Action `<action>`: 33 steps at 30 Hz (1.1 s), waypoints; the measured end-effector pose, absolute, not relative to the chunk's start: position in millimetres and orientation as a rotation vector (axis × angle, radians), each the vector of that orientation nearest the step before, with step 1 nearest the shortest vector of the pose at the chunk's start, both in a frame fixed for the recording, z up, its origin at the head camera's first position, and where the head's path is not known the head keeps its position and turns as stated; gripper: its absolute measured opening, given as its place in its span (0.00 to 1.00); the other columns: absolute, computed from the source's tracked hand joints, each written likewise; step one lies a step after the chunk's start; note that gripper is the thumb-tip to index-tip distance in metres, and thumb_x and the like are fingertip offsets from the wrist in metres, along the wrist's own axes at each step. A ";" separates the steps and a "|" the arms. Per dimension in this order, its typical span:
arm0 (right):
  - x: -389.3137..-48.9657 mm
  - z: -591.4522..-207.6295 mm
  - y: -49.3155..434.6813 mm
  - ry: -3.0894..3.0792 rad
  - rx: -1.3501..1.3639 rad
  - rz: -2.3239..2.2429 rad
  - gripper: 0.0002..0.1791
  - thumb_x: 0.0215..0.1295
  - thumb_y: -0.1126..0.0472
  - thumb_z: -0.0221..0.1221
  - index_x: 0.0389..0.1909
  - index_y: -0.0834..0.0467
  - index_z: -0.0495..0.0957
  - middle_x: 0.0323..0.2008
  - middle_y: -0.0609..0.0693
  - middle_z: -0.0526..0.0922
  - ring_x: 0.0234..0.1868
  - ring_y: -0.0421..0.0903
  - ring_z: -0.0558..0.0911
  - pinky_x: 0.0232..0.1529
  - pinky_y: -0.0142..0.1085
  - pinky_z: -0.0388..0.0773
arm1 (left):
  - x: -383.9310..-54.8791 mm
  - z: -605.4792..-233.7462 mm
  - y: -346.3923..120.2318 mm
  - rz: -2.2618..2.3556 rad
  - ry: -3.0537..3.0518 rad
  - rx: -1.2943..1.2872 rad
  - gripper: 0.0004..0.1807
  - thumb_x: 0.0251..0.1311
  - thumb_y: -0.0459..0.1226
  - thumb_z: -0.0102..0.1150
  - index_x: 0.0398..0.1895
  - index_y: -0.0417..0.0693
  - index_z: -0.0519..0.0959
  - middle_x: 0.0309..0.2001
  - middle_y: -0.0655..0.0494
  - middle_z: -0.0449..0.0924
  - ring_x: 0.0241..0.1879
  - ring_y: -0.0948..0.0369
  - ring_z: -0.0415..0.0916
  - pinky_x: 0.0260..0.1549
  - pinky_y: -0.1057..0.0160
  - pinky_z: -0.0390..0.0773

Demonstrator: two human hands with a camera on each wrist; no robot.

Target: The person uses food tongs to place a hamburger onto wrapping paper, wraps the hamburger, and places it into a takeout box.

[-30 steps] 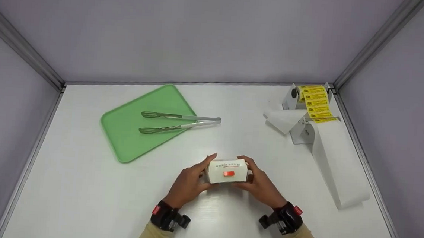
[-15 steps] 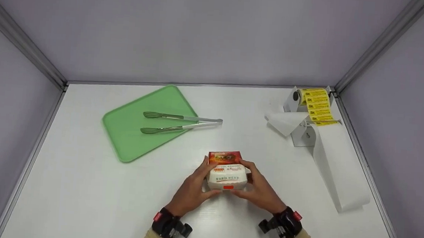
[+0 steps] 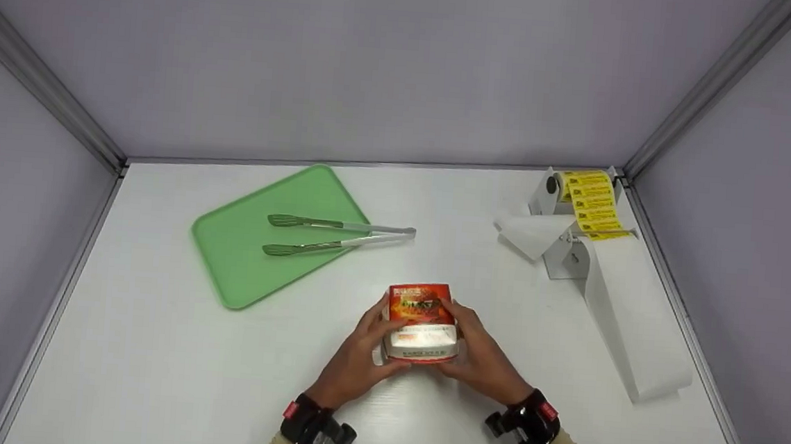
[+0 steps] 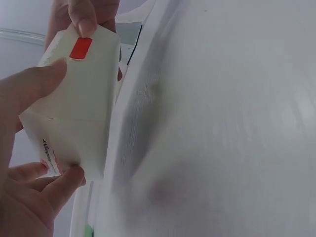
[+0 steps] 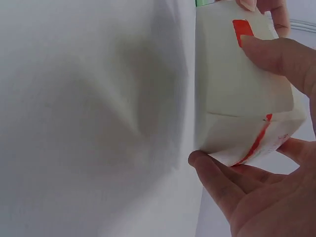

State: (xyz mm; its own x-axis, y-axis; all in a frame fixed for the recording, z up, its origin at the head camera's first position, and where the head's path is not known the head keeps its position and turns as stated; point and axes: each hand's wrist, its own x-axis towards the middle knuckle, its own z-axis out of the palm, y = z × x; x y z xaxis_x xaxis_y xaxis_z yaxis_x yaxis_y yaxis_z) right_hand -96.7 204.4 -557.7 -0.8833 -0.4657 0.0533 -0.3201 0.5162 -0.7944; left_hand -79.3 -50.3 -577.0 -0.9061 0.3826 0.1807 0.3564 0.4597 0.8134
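A small carton, a burger box (image 3: 419,306) with a red printed lid and white sides, is held between both hands in the head view. My left hand (image 3: 351,359) grips its left side, thumb on the near face and fingers around the side and top edge. On the opposite side my right hand (image 3: 489,359) grips it the same way. The left wrist view shows the white box (image 4: 81,98) tilted over the table, with a red tab (image 4: 80,48) near a thumb tip. In the right wrist view, a thumb presses the box (image 5: 242,84) beside that tab.
A green tray (image 3: 242,277) lies at the back left, with metal tongs (image 3: 326,223) across it, their joined end past its right edge. At the back right stands a label dispenser (image 3: 567,258) with a yellow label roll (image 3: 589,194) and a long white backing strip (image 3: 629,322).
The box has turned in the hands: its near white face pointed up before, and now the red printed lid shows. Both hands still hold it in nearly the same place.
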 end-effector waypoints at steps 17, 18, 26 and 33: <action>-92.8 -563.4 204.2 2.676 -0.717 -1.111 0.55 0.52 0.59 0.76 0.79 0.54 0.56 0.73 0.62 0.65 0.69 0.61 0.74 0.66 0.51 0.76 | -83.7 -586.2 -55.2 1.266 2.648 0.594 0.59 0.48 0.51 0.79 0.81 0.65 0.52 0.82 0.50 0.41 0.75 0.48 0.61 0.67 0.52 0.73; -92.6 -563.6 203.5 2.678 -0.728 -1.112 0.55 0.52 0.58 0.76 0.79 0.54 0.56 0.73 0.62 0.65 0.68 0.61 0.74 0.65 0.51 0.76 | -83.9 -586.6 -55.1 1.254 2.655 0.585 0.59 0.48 0.51 0.79 0.81 0.65 0.52 0.82 0.49 0.41 0.75 0.47 0.60 0.68 0.52 0.72; -92.9 -566.3 201.9 2.699 -0.723 -1.098 0.54 0.53 0.56 0.76 0.79 0.52 0.57 0.73 0.59 0.66 0.68 0.58 0.75 0.65 0.49 0.77 | -84.9 -585.8 -54.0 1.167 2.704 0.576 0.54 0.49 0.54 0.77 0.79 0.64 0.58 0.82 0.42 0.43 0.75 0.42 0.60 0.69 0.47 0.70; -91.8 -568.7 202.0 2.721 -0.718 -1.062 0.53 0.55 0.55 0.75 0.79 0.51 0.57 0.72 0.60 0.67 0.69 0.58 0.74 0.64 0.48 0.78 | -82.7 -588.3 -51.0 1.159 2.755 0.580 0.51 0.51 0.57 0.74 0.79 0.69 0.59 0.81 0.39 0.45 0.75 0.40 0.58 0.69 0.44 0.70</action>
